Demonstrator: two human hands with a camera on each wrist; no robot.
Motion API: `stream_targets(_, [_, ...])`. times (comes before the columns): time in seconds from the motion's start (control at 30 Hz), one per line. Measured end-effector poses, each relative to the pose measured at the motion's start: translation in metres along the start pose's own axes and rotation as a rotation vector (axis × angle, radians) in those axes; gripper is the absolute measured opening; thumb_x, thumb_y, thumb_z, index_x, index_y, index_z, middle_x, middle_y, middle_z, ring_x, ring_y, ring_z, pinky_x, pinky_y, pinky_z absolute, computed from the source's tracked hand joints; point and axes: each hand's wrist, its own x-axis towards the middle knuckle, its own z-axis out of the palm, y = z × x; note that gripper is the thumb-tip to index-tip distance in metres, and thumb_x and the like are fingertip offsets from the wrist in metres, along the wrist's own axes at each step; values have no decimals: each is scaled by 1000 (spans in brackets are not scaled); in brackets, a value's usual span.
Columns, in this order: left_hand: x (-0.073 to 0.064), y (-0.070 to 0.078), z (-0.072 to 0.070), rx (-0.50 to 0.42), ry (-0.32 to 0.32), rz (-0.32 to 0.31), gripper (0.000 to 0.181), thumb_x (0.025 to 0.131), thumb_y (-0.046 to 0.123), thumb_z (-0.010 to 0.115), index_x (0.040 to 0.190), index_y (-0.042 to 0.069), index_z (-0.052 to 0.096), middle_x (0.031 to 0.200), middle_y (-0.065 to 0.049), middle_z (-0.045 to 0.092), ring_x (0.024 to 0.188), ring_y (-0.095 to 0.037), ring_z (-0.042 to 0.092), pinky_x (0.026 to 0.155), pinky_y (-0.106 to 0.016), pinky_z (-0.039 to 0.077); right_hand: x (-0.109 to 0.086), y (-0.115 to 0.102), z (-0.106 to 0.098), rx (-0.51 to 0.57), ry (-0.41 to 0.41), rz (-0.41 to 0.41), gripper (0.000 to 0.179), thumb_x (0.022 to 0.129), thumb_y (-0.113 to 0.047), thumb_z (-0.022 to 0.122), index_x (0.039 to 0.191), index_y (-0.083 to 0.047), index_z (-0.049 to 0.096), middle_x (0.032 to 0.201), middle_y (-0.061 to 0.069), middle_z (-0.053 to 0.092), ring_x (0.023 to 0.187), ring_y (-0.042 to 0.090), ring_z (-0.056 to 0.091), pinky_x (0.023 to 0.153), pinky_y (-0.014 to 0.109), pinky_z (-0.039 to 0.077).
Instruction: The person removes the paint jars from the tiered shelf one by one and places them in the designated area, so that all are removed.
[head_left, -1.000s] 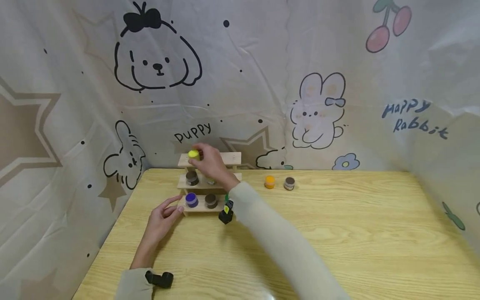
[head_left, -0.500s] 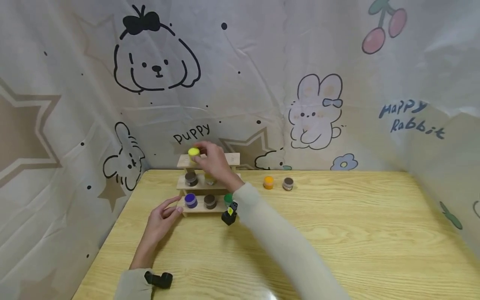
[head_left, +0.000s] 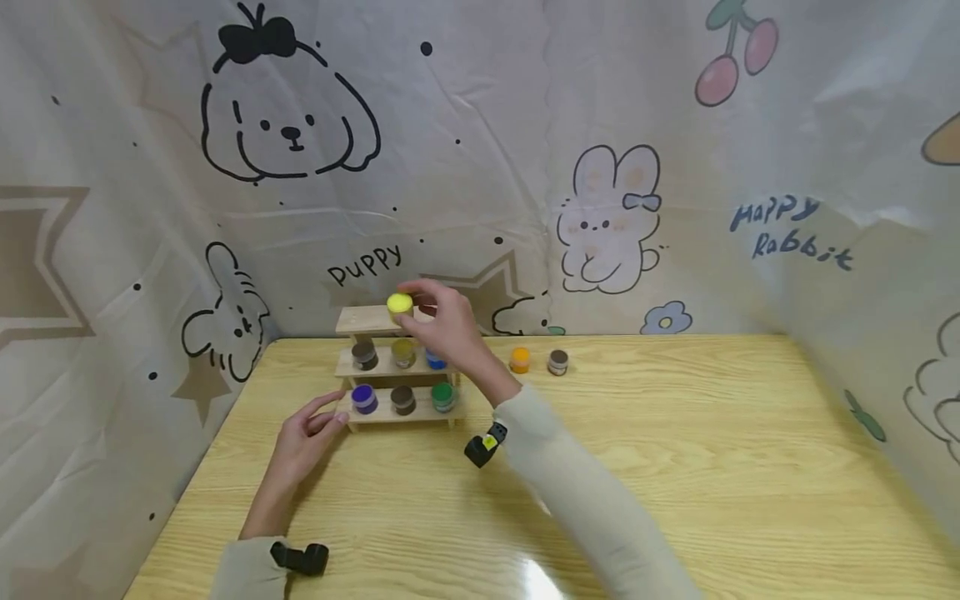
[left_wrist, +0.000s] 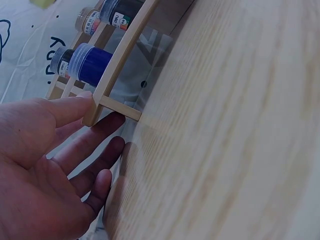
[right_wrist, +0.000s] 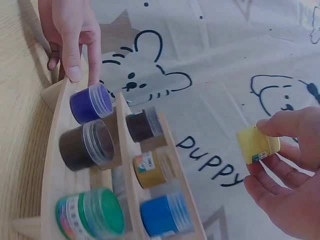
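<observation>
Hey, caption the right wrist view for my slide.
Right hand holding a yellow jar near a wooden rack of six jars, left hand touching the rack's end.

Across the front of the three-tier pale wooden rack (head_left: 357, 321), the yellow wood-grain tabletop (head_left: 675, 467) offers open room, widest at far right of the rack, past the beige right sleeve (head_left: 577, 487) slanting over its right front. Nearer its right end, one small round orange-lidded jar (head_left: 519, 360) and one brown-lidded jar (head_left: 558, 362) stand in the way. A pale cartoon-printed curtain (head_left: 487, 192) bars passage behind. The left hand (head_left: 303, 442) blocks the rack's lower left corner; three jars each crowd its lower two tiers. Its top tier's left part is bare; the right hand (head_left: 446, 329) obstructs farther right.
</observation>
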Motion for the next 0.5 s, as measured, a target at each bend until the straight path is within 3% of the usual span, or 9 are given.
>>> stream_targets(0.33, [1,0,-2,3,11,-7,48,105,23,63,149,8,54,126,-24,68,100,2,64,85,-12,44,-33,2,-40,61,-5,-86,38,92,0,74,129,1,66,128,12,66,118,23,65,101,36,50])
stream_targets(0.5, [0,-1,0,2,18,-7,48,105,23,64,149,8,54,126,-25,68,102,-2,66,85,-12,45,-52,10,-58,41,35,-83,37,91,1,75,127,1,67,123,12,66,114,25,65,99,37,51])
